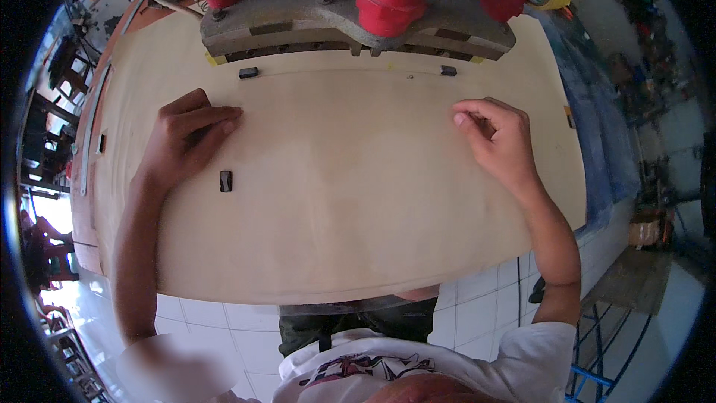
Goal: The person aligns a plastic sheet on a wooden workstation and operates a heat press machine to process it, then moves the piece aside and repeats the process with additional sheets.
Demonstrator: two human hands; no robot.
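Both of my hands are raised above a wide beige tabletop [335,209]. On the left, my left hand [186,134] is closed, its thumb and forefinger tips brought together. Over the right side, my right hand [498,134] has its fingers curled in against the thumb. Anything thin between either set of fingertips is too small to make out. A small black block [226,181] lies below my left hand. Two similar pieces, a left dark block [248,72] and a right dark block [448,71], lie beyond my hands, near the machine.
A heavy grey metal machine head [321,22] with red cylindrical parts [390,1] overhangs the far edge. Blue sheeting [597,127] hangs at the right. A metal strip [93,127] runs along the left edge. White floor tiles [477,291] and a blue metal frame [597,373] show below.
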